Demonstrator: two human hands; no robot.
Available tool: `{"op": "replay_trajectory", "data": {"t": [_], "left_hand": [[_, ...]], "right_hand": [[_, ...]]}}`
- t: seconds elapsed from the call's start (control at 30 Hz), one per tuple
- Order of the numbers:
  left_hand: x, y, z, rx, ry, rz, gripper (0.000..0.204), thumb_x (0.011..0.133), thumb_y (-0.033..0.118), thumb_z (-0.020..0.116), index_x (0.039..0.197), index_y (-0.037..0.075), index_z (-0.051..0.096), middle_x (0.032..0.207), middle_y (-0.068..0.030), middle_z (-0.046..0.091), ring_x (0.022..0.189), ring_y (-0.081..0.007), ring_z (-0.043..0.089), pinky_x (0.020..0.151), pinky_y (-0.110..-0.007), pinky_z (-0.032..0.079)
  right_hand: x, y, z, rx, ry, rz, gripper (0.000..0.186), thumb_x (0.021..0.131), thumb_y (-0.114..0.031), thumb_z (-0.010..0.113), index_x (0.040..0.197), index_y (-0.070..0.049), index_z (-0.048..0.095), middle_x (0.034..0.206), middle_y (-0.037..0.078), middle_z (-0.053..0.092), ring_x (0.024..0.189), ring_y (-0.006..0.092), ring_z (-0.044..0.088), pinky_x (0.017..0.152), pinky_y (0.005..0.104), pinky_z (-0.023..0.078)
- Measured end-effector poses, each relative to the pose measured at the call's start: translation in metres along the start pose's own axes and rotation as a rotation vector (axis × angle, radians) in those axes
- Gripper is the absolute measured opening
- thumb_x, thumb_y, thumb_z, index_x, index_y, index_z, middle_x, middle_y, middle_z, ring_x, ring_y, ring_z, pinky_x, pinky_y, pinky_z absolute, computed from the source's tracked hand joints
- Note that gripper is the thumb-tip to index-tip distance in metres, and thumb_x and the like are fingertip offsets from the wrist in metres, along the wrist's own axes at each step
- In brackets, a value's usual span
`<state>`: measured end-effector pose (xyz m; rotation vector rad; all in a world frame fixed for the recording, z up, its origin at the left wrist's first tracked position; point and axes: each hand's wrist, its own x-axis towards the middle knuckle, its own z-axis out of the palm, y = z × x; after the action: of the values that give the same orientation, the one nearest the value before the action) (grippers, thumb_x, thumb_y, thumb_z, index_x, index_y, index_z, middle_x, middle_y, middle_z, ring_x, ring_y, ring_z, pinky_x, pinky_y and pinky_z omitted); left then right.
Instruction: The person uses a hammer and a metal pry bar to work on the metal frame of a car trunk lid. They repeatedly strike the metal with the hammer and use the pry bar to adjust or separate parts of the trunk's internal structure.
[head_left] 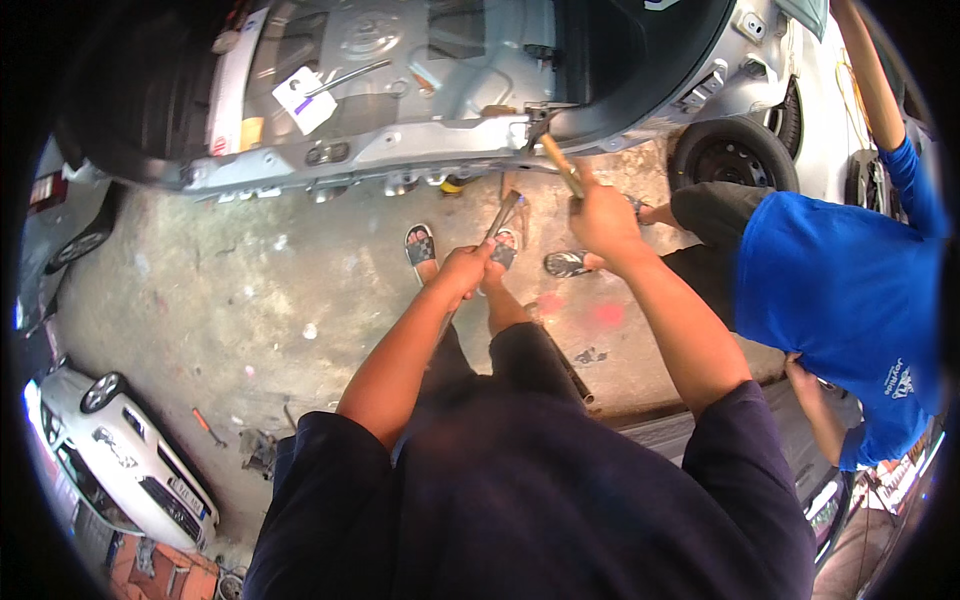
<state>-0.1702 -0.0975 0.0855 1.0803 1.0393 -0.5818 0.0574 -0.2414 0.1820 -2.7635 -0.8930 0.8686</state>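
Observation:
My left hand (465,270) grips a long metal bar (505,212) with a flattened upper end, angled up toward the car's open rear. My right hand (603,222) is closed round a wooden handle (558,160). The handle's far end is at a dark bracket (536,125) on the grey metal rear sill (410,142); whether it touches the bracket I cannot tell. Behind the sill, the bare trunk floor (470,75) holds a white card (300,100) and a thin rod (350,80). Both my hands are over the concrete floor (240,290), above my sandalled feet.
A person in a blue shirt (820,280) stands close at my right, one arm raised. A loose wheel (730,160) lies behind them. A white car (130,460) is at lower left, near an orange-handled tool (206,424). A long pipe (575,380) lies beside me.

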Motion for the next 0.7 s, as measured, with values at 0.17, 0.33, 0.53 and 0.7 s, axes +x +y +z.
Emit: {"op": "replay_trajectory", "data": {"t": [0.17,0.33,0.53,0.7], "left_hand": [[-0.073,-0.076,-0.083,0.365,0.143,-0.081,0.057,0.108,0.056,0.055,0.099,0.001,0.07,0.073,-0.0081,0.064,0.05,-0.0189,0.052,0.045,-0.036,0.042],[-0.12,-0.186,-0.179,0.659,0.207,-0.095,0.053,0.107,0.043,0.057,0.108,-0.008,0.071,0.078,-0.0188,0.069,0.064,-0.0332,0.07,0.057,-0.048,0.055],[-0.172,-0.309,-0.269,0.839,0.193,0.011,0.039,0.102,0.029,0.062,0.103,-0.008,0.072,0.08,-0.0237,0.072,0.074,-0.0371,0.076,0.065,-0.049,0.059],[-0.246,-0.384,-0.321,0.312,0.329,-0.133,0.031,0.099,0.022,0.066,0.088,-0.007,0.068,0.064,-0.0149,0.06,0.051,-0.0298,0.063,0.047,-0.049,0.047]], "right_hand": [[-0.092,0.025,0.026,0.595,0.245,-0.058,0.03,0.095,-0.013,0.066,0.123,-0.005,0.06,0.088,0.02,0.072,0.076,0.0375,0.069,0.075,0.0488,0.055],[-0.195,0.026,0.076,0.872,0.189,0.155,0.021,0.097,-0.013,0.067,0.115,-0.002,0.066,0.088,0.01,0.07,0.077,0.0216,0.064,0.076,0.042,0.054],[-0.312,0.03,0.208,0.555,0.194,0.41,0.016,0.097,-0.013,0.066,0.109,-0.003,0.071,0.07,0.004,0.06,0.055,0.0157,0.056,0.048,0.0369,0.045],[-0.383,-0.015,0.23,0.524,-0.142,0.557,0.02,0.096,-0.015,0.068,0.111,-0.002,0.071,0.069,0.007,0.063,0.05,0.0195,0.058,0.045,0.0376,0.048]]}}
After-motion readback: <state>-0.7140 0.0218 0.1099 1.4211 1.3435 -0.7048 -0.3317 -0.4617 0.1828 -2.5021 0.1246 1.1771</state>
